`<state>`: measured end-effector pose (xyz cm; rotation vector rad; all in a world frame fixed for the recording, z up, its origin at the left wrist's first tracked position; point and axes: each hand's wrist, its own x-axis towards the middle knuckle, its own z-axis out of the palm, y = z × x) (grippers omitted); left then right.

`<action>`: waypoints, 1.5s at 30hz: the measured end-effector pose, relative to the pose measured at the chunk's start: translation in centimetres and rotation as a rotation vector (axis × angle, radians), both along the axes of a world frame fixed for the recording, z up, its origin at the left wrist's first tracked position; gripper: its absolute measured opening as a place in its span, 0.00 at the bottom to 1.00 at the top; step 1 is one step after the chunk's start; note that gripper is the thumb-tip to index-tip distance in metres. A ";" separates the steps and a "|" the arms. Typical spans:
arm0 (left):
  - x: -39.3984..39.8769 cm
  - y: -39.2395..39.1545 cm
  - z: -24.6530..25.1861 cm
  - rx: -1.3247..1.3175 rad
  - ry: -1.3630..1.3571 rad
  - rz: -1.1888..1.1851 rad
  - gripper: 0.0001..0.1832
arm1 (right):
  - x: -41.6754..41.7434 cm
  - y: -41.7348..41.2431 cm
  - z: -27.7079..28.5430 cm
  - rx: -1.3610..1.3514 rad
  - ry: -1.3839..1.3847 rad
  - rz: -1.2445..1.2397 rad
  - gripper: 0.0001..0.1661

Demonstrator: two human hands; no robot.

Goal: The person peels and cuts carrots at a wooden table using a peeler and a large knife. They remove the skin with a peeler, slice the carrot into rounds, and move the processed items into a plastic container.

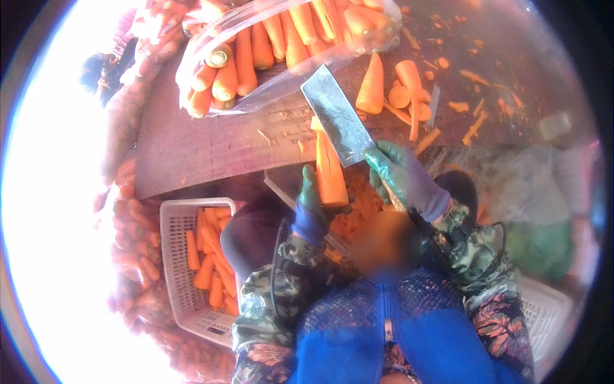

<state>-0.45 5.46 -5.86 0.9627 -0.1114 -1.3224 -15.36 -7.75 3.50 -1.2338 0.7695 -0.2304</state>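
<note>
My left hand [309, 197], in a green-coated glove, grips a peeled-looking carrot [331, 180] by its thick end, its narrower end pointing away from me. A lengthwise split or cut line runs down the carrot's side. In my gloved right hand [400, 170] is the handle of a cleaver [338, 115] with a broad rectangular blade. The blade lies across the right side of the carrot in view; I cannot tell whether they touch. Below both hands, orange carrot scraps [360, 206] fill a space between my knees, partly hidden by my hands.
Carrots fill a clear plastic bag [288, 43] on the wooden table [216, 144]. A loose whole carrot [371, 86], cut pieces [400, 96] and peelings lie to its right. A white plastic crate [175, 269] at my left holds carrots. More bagged carrots [139, 269] line the far left.
</note>
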 end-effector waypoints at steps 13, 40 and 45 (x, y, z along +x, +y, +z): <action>-1.8 -1.1 -0.3 -0.016 -0.132 0.122 0.45 | 0.1 1.2 -2.1 0.300 -0.135 -0.219 0.15; -1.4 -1.1 1.0 -0.215 -0.213 0.131 0.33 | 1.9 1.9 -1.6 -0.706 -0.155 0.019 0.15; -0.6 -0.2 -1.2 -0.212 -0.149 0.092 0.30 | 1.9 3.2 -0.1 -0.787 -0.305 0.204 0.19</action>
